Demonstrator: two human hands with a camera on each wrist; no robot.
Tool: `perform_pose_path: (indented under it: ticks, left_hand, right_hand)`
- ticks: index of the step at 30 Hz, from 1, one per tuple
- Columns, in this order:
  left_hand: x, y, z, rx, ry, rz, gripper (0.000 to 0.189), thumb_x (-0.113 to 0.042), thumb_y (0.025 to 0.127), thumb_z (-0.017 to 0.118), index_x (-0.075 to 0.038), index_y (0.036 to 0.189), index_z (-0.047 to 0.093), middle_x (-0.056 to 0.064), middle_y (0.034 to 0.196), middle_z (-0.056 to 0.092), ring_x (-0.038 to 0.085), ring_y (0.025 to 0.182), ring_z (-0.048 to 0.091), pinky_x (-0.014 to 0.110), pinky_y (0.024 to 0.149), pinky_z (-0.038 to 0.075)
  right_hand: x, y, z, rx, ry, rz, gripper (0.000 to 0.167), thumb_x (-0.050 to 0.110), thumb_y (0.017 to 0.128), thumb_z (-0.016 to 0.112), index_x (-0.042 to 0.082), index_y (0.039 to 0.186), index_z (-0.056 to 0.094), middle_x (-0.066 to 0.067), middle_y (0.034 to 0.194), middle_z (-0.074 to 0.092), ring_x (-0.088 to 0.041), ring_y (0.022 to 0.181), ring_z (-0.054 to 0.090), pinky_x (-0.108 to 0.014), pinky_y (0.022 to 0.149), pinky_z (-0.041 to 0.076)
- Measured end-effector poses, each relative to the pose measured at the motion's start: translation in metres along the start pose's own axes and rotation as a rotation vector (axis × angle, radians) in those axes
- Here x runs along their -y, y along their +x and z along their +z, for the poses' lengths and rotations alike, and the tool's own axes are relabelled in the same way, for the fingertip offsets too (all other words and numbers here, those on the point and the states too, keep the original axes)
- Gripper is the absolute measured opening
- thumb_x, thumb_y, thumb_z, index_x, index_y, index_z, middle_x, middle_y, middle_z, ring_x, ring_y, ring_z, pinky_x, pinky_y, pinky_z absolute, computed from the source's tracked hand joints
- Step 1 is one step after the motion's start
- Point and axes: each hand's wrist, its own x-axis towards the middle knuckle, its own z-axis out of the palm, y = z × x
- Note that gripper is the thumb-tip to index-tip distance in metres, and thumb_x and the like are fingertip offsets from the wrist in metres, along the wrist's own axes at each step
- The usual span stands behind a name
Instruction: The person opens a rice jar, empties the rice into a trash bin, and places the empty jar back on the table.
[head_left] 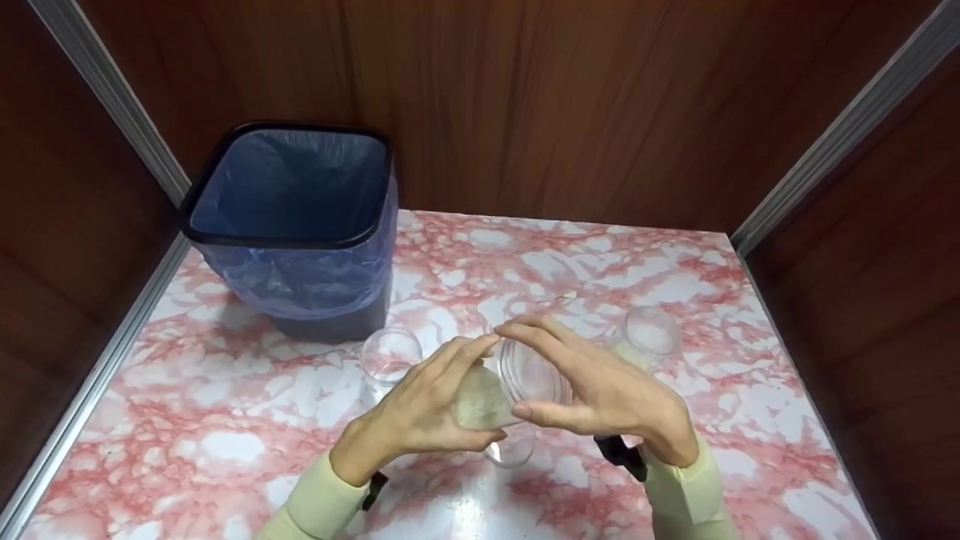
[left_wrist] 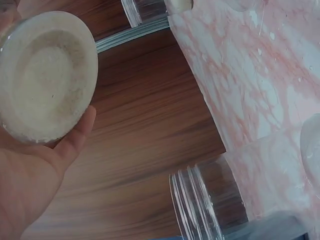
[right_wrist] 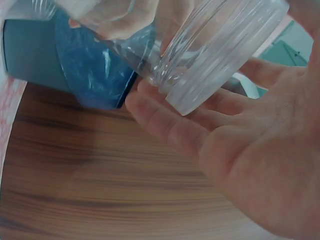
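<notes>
A clear jar [head_left: 480,399] with a pale, greenish-cream mass in its base is held tilted above the table between both hands. My left hand [head_left: 420,409] grips its body, thumb below and fingers above. The jar's mottled, off-white bottom [left_wrist: 50,80] faces the left wrist camera. At the other end, my right hand [head_left: 592,375] spans the clear ridged lid [right_wrist: 225,57], fingers on the far side and thumb on the near side. The lid sits at the jar's threaded neck [right_wrist: 172,70].
A bin [head_left: 330,326] with a blue liner stands at the back left. A clear jar [head_left: 391,352] stands beside it, and a jar with pale contents [head_left: 651,334] is at the right. A clear round piece [head_left: 511,454] lies below the hands. Wooden panels [head_left: 525,112] enclose the table.
</notes>
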Motion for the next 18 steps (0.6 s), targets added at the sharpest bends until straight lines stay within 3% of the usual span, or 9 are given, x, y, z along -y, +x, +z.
perform_pose_path:
  ticks: [3, 6, 10, 13, 15, 18]
  left_hand:
    - [-0.002, 0.001, 0.002, -0.065, 0.143, 0.005, 0.098, -0.048, 0.066, 0.084, -0.006, 0.143, 0.041, 0.006, 0.119, 0.057, 0.016, 0.102, 0.058, 0.028, 0.089, 0.053]
    - [-0.006, 0.003, 0.007, -0.160, 0.394, 0.007, 0.096, -0.051, 0.066, 0.082, -0.007, 0.141, 0.044, 0.010, 0.118, 0.057, 0.021, 0.095, 0.058, 0.033, 0.082, 0.053]
    - [-0.008, 0.006, 0.012, -0.258, 0.648, -0.004, 0.092, -0.050, 0.066, 0.082, -0.006, 0.138, 0.046, 0.016, 0.115, 0.057, 0.028, 0.092, 0.057, 0.038, 0.078, 0.051]
    - [-0.008, 0.007, 0.015, -0.295, 0.700, -0.015, 0.094, -0.048, 0.063, 0.084, -0.007, 0.138, 0.046, 0.017, 0.113, 0.057, 0.030, 0.091, 0.056, 0.040, 0.078, 0.051]
    - [-0.007, 0.008, 0.016, -0.304, 0.701, -0.019, 0.096, -0.047, 0.062, 0.085, -0.007, 0.139, 0.046, 0.018, 0.112, 0.057, 0.030, 0.090, 0.056, 0.040, 0.078, 0.051]
    - [-0.007, 0.008, 0.015, -0.289, 0.669, -0.025, 0.094, -0.048, 0.063, 0.084, -0.005, 0.138, 0.045, 0.018, 0.111, 0.057, 0.030, 0.088, 0.056, 0.039, 0.076, 0.050]
  right_hand:
    - [-0.001, -0.001, 0.000, -0.035, -0.025, 0.050, 0.071, 0.040, 0.091, 0.066, 0.019, 0.151, 0.035, 0.000, 0.153, 0.038, -0.018, 0.137, 0.045, -0.044, 0.110, 0.043]
    - [-0.004, 0.000, 0.004, -0.097, -0.084, 0.166, 0.069, 0.042, 0.094, 0.060, 0.020, 0.153, 0.032, -0.006, 0.154, 0.038, -0.024, 0.134, 0.048, -0.048, 0.107, 0.044]
    - [-0.008, 0.004, 0.012, -0.110, -0.163, 0.341, 0.064, 0.047, 0.099, 0.050, 0.028, 0.155, 0.026, -0.009, 0.144, 0.048, -0.024, 0.111, 0.063, -0.044, 0.083, 0.056]
    - [-0.011, 0.008, 0.018, -0.089, -0.160, 0.399, 0.064, 0.048, 0.099, 0.047, 0.030, 0.156, 0.023, -0.011, 0.139, 0.052, -0.024, 0.100, 0.067, -0.043, 0.073, 0.056]
    - [-0.012, 0.011, 0.020, -0.087, -0.145, 0.410, 0.063, 0.048, 0.100, 0.046, 0.030, 0.156, 0.023, -0.013, 0.140, 0.052, -0.027, 0.106, 0.066, -0.046, 0.079, 0.056]
    - [-0.011, 0.014, 0.023, -0.105, -0.130, 0.398, 0.061, 0.048, 0.101, 0.044, 0.030, 0.156, 0.025, -0.012, 0.136, 0.052, -0.024, 0.101, 0.064, -0.047, 0.081, 0.055]
